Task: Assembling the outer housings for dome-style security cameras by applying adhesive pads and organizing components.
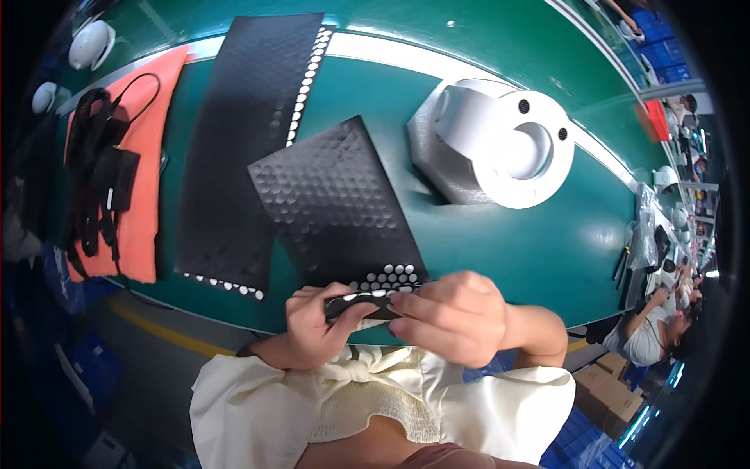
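Note:
A black sheet (332, 187) with rows of raised round bumps lies on the green table, its near end bent up toward me. White round pads (398, 273) show in rows along that end. My left hand (316, 324) grips the near edge, thumb on top and fingers curled round it. Close beside it, my right hand (453, 316) is closed at the same edge, with thumb and fingertips pinched on the sheet by the white pads; anything small between those fingertips is hidden. A longer black sheet (226, 156), edged with white round pads, lies partly under the first one.
A white camera-like housing (519, 152) with a round ring front stands at the back right. At left, black cables and adapters (101, 172) rest on an orange foam sheet (148, 180). Clear plastic bags (644, 227) and tools lie at the right end. Another person (644, 332) sits beyond.

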Available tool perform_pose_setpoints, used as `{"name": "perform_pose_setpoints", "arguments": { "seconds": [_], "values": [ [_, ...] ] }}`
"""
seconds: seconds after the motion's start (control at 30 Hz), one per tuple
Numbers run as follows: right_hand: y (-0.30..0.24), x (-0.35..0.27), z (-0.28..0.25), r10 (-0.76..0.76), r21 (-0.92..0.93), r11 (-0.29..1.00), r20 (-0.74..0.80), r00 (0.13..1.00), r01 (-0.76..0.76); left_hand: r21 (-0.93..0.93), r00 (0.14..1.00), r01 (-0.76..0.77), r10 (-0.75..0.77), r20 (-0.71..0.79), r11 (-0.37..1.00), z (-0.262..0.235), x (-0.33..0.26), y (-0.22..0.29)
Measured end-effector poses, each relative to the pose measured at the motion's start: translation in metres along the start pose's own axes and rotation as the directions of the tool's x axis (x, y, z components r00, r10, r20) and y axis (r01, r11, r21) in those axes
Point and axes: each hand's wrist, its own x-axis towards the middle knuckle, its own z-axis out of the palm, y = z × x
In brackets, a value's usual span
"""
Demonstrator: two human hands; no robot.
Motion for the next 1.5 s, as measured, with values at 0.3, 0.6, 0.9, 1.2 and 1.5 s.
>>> {"name": "perform_pose_setpoints", "arguments": {
  "seconds": [0.3, 0.6, 0.9, 1.2, 1.5],
  "values": [
    [0.046, 0.006, -0.051, 0.436, 0.099, 0.900, -0.268, 0.859, -0.425, -0.006, 0.995, 0.073, -0.072, 0.062, 0.997, -0.002, -0.001, 0.000],
    [0.048, 0.008, -0.049, 0.368, -0.114, 0.919, -0.092, 0.925, -0.377, -0.015, 0.994, 0.089, -0.088, 0.069, 0.996, -0.004, 0.000, 0.001],
    [0.035, -0.001, -0.037, 0.009, -0.912, 0.379, 0.174, 0.985, 0.158, -0.018, 0.992, 0.106, -0.105, 0.063, 0.994, -0.002, 0.001, 0.000],
    [0.035, -0.004, -0.071, 0.538, -0.116, 0.816, -0.204, 0.818, -0.566, -0.023, 0.990, 0.129, -0.128, 0.054, 0.991, -0.008, -0.003, 0.006],
    [0.037, -0.025, -0.066, 0.480, -0.297, 0.800, -0.206, 0.853, -0.521, -0.052, 0.985, 0.159, -0.155, 0.070, 0.986, -0.002, -0.003, 0.000]
  ]
}}
